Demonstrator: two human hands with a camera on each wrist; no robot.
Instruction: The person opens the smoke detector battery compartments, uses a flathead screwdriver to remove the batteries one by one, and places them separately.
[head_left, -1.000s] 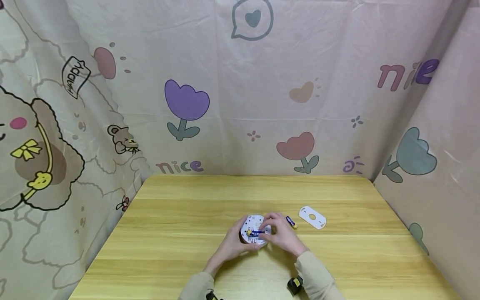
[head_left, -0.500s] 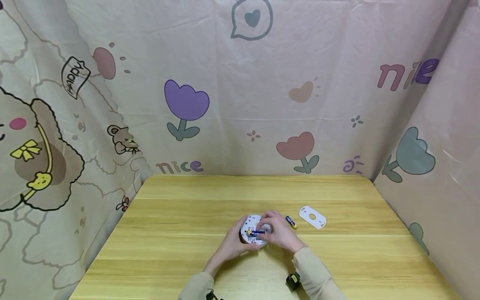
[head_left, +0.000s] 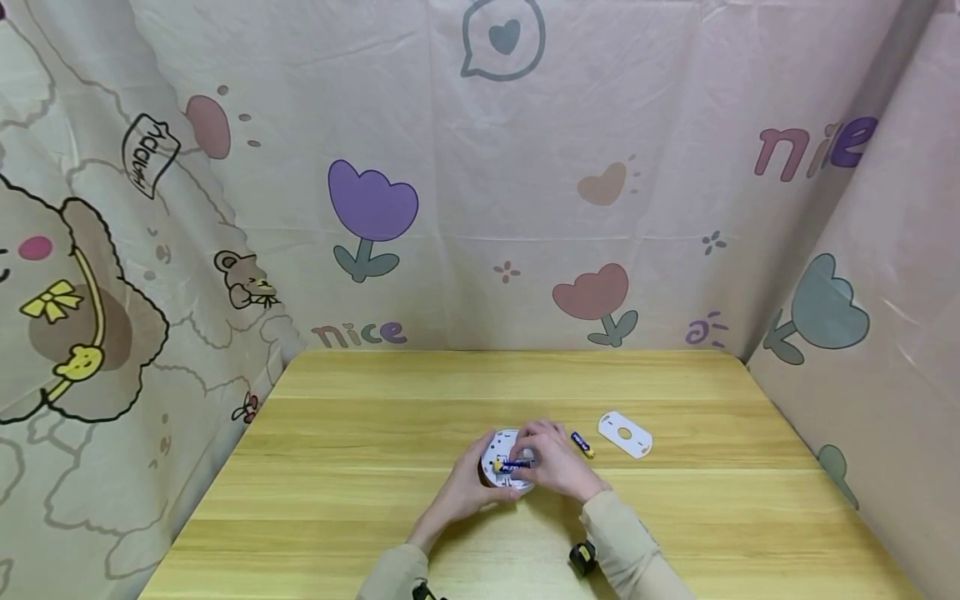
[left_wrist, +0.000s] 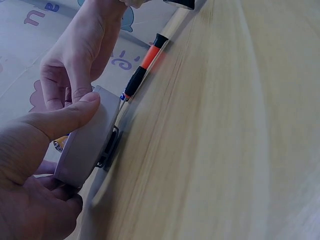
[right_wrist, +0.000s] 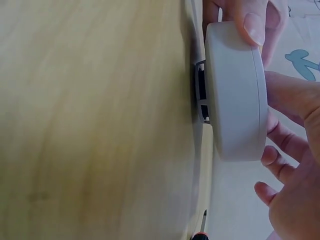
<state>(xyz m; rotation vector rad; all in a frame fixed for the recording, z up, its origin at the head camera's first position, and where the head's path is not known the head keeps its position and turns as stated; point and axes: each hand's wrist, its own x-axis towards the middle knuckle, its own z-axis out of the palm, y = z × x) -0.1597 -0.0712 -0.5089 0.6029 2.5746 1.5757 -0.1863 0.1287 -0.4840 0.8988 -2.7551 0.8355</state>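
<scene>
A round white smoke alarm (head_left: 502, 442) is tilted up off the wooden table, its printed back toward me. My left hand (head_left: 467, 487) grips its rim, thumb on the near side and fingers around the far side. On that back lies a blue-and-yellow battery (head_left: 502, 467). Thumb and bent fingers of my right hand (head_left: 557, 460) pinch the battery at its right end, hiding part of it. In the left wrist view the yellow battery end (left_wrist: 59, 143) peeks out past the casing. Dark vent slots (right_wrist: 201, 92) show on the alarm's underside in the right wrist view.
Another blue-and-yellow battery (head_left: 582, 445) lies just beyond my right hand. Right of it is a white mounting plate (head_left: 637, 441) with a round hole. An orange-and-black screwdriver (left_wrist: 146, 63) rests on the table (head_left: 337, 500). A patterned curtain (head_left: 480, 208) encloses the back and sides.
My right hand has shifted slightly left along the battery, its sleeve moving left too. The left hand and the smoke alarm stay in place.
</scene>
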